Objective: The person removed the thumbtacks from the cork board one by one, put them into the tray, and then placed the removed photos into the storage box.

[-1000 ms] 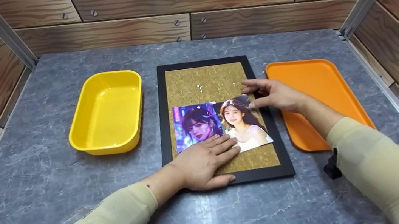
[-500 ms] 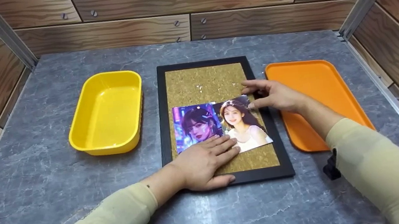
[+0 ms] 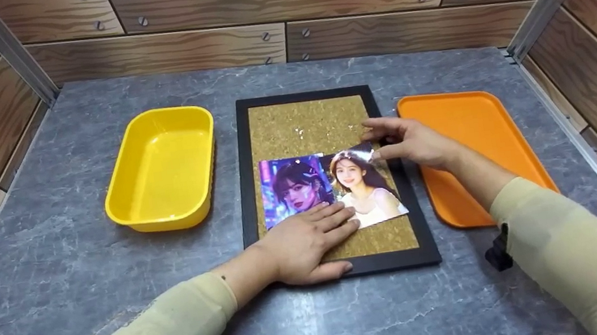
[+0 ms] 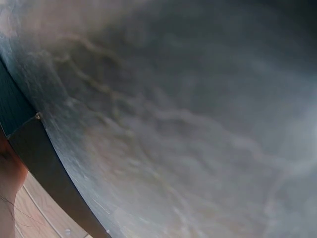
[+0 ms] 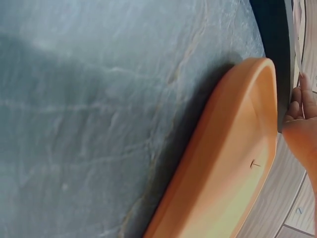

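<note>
Left hand (image 3: 303, 245): your fingers, together, lie across two photos (image 3: 362, 185) by the near edge of the corkboard (image 3: 295, 119).
Right hand (image 3: 416, 143): thumb and fingers apart, at its right edge.

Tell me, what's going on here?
Someone is working with two photos on a corkboard. Their left hand rests flat across both; their right hand is at the upper right corner of the right photo, though any grip is unclear. A yellow bin stands left, an orange tray right.

Photos (image 3: 368, 190) lie on the board (image 3: 307, 123); bowl (image 3: 165, 172) left; tray (image 3: 461, 122) right.
</note>
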### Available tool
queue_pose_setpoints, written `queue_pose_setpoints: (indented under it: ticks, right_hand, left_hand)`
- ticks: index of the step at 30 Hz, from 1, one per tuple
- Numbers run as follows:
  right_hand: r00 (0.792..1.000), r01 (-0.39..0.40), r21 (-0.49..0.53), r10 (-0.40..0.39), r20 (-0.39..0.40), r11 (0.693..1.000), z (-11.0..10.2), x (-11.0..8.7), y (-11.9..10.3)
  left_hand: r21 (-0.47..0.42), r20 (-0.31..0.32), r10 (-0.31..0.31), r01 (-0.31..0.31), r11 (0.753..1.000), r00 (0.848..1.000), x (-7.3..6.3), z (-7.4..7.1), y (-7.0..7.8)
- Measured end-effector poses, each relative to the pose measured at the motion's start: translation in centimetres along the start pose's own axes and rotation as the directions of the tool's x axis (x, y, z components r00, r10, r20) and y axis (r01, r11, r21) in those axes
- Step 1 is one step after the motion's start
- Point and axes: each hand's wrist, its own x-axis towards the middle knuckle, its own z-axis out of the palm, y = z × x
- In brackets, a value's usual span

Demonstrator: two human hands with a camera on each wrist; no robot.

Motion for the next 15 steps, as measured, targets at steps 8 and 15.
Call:
queue_pose_setpoints:
  ticks: [8,15]
  right_hand:
    - [0.999,0.006,0.041,-0.004,-0.049,0.999,0.1,-0.3,-0.7]
    - [0.998,-0.012,0.083,0.017,-0.064,0.996,0.6,-0.6,-1.1]
  left_hand:
    - [-0.008,0.011,-0.009,0.009,1.0,1.0,0.0,0.2,0.0]
    - [-0.006,0.021,-0.01,0.01,1.0,1.0,0.1,0.1,0.0]
